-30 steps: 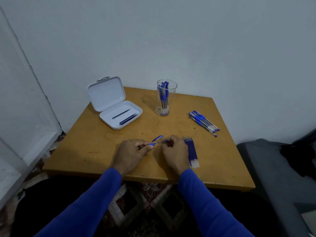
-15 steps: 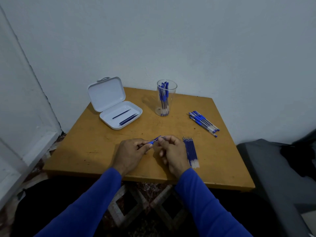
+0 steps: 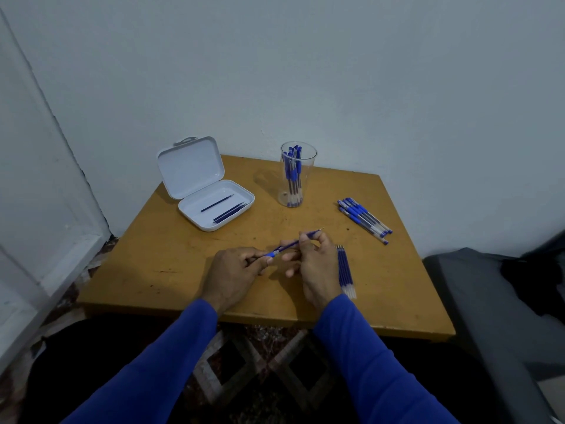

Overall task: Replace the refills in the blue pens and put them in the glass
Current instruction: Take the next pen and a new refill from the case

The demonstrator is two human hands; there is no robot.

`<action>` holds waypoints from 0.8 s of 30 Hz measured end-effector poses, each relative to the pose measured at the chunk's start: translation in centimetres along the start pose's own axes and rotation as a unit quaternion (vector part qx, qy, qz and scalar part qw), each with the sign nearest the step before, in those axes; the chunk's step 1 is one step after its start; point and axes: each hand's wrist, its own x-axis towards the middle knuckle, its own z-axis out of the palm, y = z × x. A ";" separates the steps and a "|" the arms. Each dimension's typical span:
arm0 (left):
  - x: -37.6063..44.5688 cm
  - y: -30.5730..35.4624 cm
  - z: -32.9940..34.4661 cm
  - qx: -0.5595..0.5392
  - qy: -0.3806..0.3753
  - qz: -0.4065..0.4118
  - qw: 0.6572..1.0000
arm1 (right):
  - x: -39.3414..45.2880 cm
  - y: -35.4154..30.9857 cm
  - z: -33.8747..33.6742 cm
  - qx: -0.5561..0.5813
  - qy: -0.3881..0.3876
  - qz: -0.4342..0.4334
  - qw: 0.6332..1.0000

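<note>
My left hand [image 3: 235, 272] grips the barrel of a blue pen [image 3: 272, 254] near the table's front. My right hand [image 3: 315, 264] pinches a thin blue refill [image 3: 311, 234] that sticks partly out of that barrel, its tip pointing up and to the right. A clear glass [image 3: 297, 175] holding several blue pens stands at the back middle. Several blue pens [image 3: 363, 219] lie in a pile at the right. A row of refills [image 3: 345, 270] lies just right of my right hand.
An open white case [image 3: 211, 191] with three dark refills inside sits at the back left of the yellow-brown table [image 3: 159, 258]. A wall stands close behind the table. A dark grey seat [image 3: 489, 301] is at the right.
My right hand has moved up and to the right, drawing the refill further out of the pen barrel. My left hand has stayed in place with the barrel.
</note>
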 end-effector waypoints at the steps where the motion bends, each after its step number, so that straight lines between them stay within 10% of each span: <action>1: 0.1 0.0 0.0 -0.002 0.001 -0.002 1.000 | 0.2 -0.2 -0.1 0.000 0.024 -0.009 1.000; 11: 0.2 -0.4 0.3 0.013 -0.004 -0.015 1.000 | 1.3 -1.3 -6.7 -0.321 0.227 -0.093 0.915; 24: 0.2 -0.3 0.4 0.024 -0.005 0.005 1.000 | 2.6 -0.5 -10.7 -0.494 0.184 0.029 0.849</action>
